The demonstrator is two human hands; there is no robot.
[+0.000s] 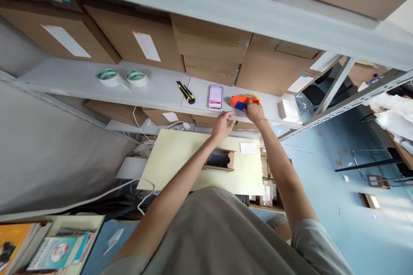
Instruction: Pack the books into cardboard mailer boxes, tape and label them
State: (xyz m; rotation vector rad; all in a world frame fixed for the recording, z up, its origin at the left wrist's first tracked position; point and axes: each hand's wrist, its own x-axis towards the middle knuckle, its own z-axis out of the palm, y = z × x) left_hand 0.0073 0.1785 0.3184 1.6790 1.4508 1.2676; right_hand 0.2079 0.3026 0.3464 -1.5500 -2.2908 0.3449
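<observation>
My right hand [254,111] is closed on an orange and blue tape dispenser [236,100] that rests near the front edge of the shelf [167,96]. Part of a yellow ring shows behind the dispenser. My left hand [223,126] hovers just in front of the shelf edge, fingers loosely bent and apart, with nothing in it. Left of the dispenser lie a phone [215,96] with a lit screen and a yellow and black utility knife [186,93]. Below my hands, an open narrow cardboard box [230,161] with a dark inside sits on a pale yellow board [174,150], partly behind my left forearm.
Two tape rolls [137,77] lie on the shelf's left. Large cardboard boxes [209,51] line its back, and a white box [288,110] stands at its right end. A white label [248,148] lies on the board. A white cable [97,195] runs at lower left.
</observation>
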